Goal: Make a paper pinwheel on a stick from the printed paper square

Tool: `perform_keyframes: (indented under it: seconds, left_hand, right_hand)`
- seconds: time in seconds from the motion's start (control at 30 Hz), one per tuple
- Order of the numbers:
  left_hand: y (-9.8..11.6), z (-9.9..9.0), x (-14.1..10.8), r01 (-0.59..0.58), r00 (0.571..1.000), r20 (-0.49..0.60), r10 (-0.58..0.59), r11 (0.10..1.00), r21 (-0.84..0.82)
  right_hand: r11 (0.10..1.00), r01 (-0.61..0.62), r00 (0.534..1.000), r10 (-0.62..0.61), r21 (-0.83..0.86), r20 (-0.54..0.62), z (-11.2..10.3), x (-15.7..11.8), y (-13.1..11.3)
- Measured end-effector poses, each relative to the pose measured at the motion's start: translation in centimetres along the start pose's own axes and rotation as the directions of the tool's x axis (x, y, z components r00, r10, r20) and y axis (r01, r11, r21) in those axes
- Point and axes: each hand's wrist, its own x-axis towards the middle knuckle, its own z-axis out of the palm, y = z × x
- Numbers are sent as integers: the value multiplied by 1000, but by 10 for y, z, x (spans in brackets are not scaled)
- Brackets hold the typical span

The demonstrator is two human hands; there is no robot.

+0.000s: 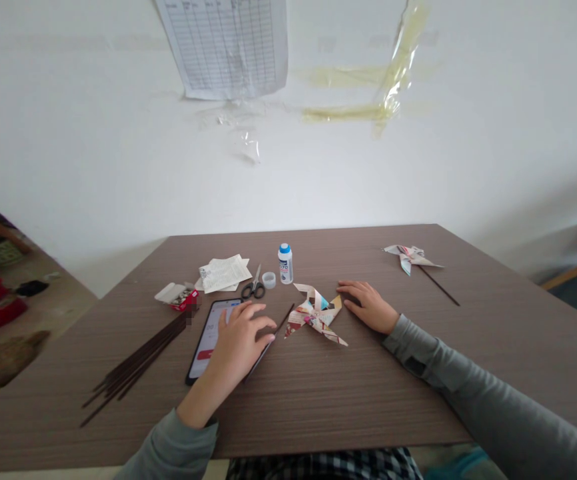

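Note:
My left hand (241,338) is over a phone (199,343) with a lit screen, its fingers spread and slightly bent. Whether a fingertip touches the screen I cannot tell. Beside my left thumb a thin dark stick (284,321) slants across the table, partly hidden by the hand. A folded paper pinwheel (315,313) lies between my two hands, near the upper end of that stick. To its right my right hand (370,305) rests palm down on the tabletop, fingers stretched out and holding nothing.
Behind the hands are a blue-capped bottle (285,265), a small plastic cup (268,280), scissors (253,288) and paper sheets (224,274). At left lie an open red box (184,298) and several dark sticks (143,357). A second pinwheel on a stick (411,257) lies far right.

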Motion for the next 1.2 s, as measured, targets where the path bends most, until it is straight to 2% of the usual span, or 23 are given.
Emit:
perform_keyframes:
  seconds: [0.37,0.63,0.87,1.07,1.2]
  left_hand:
    - [1,7,3,-6,1000,14,6,999,-37]
    - [4,-10,7,-9,1000,11,9,1000,-2]
    - [10,-18,20,-72,994,84,68,997,35]
    - [14,-20,29,-63,987,149,58,998,30]
    - [13,-16,30,-45,985,168,42,999,11]
  right_hand:
    - [1000,-3,1000,3,-10,-6,0,0,-3]
    - [999,11,1000,-10,34,-26,-2,1,-5]
    - [989,52,992,-35,141,-125,-4,8,-34]
    - [987,15,999,-8,157,-42,3,13,-61]
    - [997,10,1000,-12,77,25,5,22,-68]
